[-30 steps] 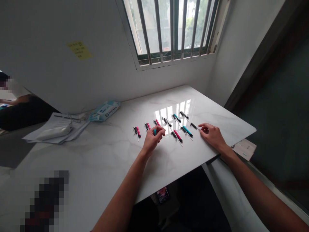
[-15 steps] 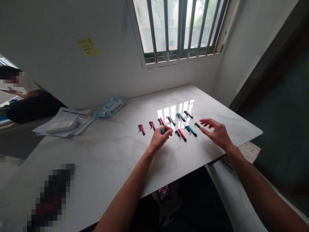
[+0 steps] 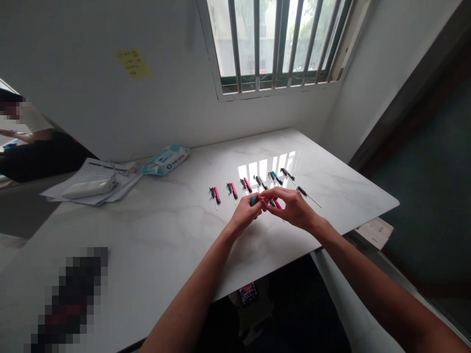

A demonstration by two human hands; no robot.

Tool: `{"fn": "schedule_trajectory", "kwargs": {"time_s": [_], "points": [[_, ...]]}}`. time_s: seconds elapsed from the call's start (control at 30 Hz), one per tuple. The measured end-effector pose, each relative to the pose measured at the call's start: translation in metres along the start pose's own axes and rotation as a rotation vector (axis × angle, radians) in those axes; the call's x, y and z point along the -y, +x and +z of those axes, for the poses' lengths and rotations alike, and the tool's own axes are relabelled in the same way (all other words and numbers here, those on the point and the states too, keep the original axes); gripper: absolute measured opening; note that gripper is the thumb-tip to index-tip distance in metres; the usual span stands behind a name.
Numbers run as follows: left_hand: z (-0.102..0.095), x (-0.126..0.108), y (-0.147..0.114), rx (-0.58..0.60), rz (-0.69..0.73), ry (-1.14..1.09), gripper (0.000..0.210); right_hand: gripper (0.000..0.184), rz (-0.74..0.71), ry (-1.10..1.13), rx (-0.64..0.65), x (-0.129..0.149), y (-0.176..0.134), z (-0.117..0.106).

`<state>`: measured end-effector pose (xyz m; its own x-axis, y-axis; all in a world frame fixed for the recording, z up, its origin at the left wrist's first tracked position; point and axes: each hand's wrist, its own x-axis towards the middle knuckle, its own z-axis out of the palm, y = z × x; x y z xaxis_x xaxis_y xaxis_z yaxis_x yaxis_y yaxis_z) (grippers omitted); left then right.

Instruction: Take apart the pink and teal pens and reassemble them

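My left hand (image 3: 245, 215) is closed around a teal pen barrel (image 3: 253, 200), whose end shows above the fingers. My right hand (image 3: 296, 208) meets it fingertip to fingertip in a pinch; whatever lies between those fingers is too small to make out. Beneath the right hand, a pink pen barrel (image 3: 278, 205) is partly covered. Farther back lie taken-apart pens in a row: pink barrels (image 3: 217, 194) beside black parts and thin white refills, a grey one (image 3: 263, 185), a teal one (image 3: 277, 177) and a dark one (image 3: 289, 174). Right of them rests a black pen part (image 3: 301, 191) with a thin rod (image 3: 313, 201).
A pack of wipes (image 3: 167, 160) lies by the wall, beside papers (image 3: 110, 195) with a white device (image 3: 90, 187) on top. A blurred dark object (image 3: 69, 299) is at the front left. Below the table edge is a phone (image 3: 248, 293). Another person sits far left.
My right hand has moved left from beside the black pen part to my left hand's fingertips, now covering the front teal pen. The left hand keeps the teal barrel.
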<state>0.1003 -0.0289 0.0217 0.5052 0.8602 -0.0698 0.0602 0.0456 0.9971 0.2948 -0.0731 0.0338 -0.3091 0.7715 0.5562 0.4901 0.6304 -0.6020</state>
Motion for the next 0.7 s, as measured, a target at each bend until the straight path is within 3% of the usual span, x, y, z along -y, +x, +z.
{"fn": "schedule_trajectory", "kwargs": {"time_s": [0.27,0.4,0.53,0.7], "points": [[0.002,-0.002,-0.002,0.056,-0.04,-0.024,0.031,0.027,0.011,-0.059,0.004,-0.006,-0.006,-0.014],[-0.004,-0.006,0.001,-0.032,-0.046,-0.128,0.04,0.029,0.091,-0.211,-0.026,-0.044,-0.02,-0.039],[-0.007,-0.011,0.003,-0.102,-0.04,-0.255,0.033,0.033,0.151,-0.347,0.032,-0.088,-0.039,-0.06],[-0.007,-0.007,0.006,-0.159,-0.001,-0.279,0.03,0.033,0.179,-0.386,0.071,-0.109,-0.046,-0.068]]}}
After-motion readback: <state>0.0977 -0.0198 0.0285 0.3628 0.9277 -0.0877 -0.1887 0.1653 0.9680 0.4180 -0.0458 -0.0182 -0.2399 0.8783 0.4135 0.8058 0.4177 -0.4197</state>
